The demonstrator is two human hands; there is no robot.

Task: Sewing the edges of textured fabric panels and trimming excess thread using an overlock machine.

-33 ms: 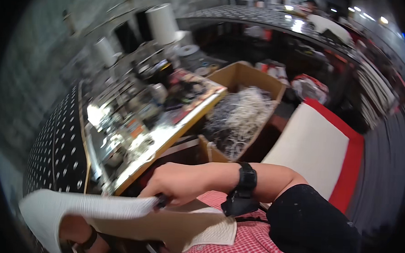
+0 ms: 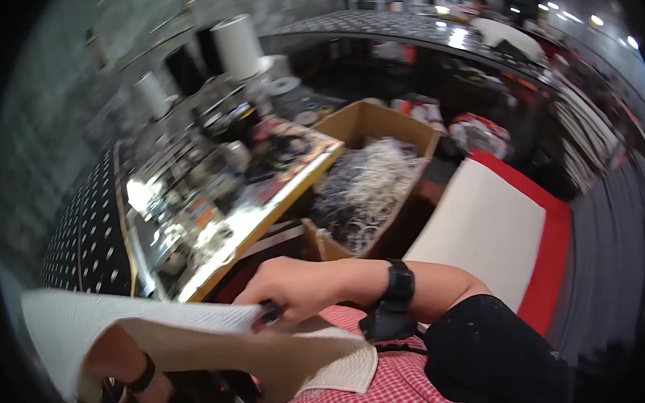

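A white ribbed fabric panel (image 2: 134,314) with a beige underside (image 2: 213,349) stretches across my front, its left part curving downward. My right hand (image 2: 288,291) is closed around a small dark-handled tool (image 2: 268,313) at the panel's upper edge; most of the tool is inside the hand, so its exact kind does not show. Below the curved left part is my left hand (image 2: 116,357), with a dark band at the wrist. Its fingers are hidden by the fabric and blur. A quilted off-white end (image 2: 343,367) of the panel lies against my red checked clothing.
Ahead on the left, a sewing machine (image 2: 207,166) sits on a yellow-edged table (image 2: 267,220), lit by a lamp. Thread cones (image 2: 237,47) stand behind it. A cardboard box (image 2: 415,177) holds tangled thread scraps (image 2: 374,182). To the right lies a white panel (image 2: 485,221) with red edging.
The background has slid slightly left in the view. My right hand sits a little further right, and the fabric's left part has lifted, showing more of its underside.
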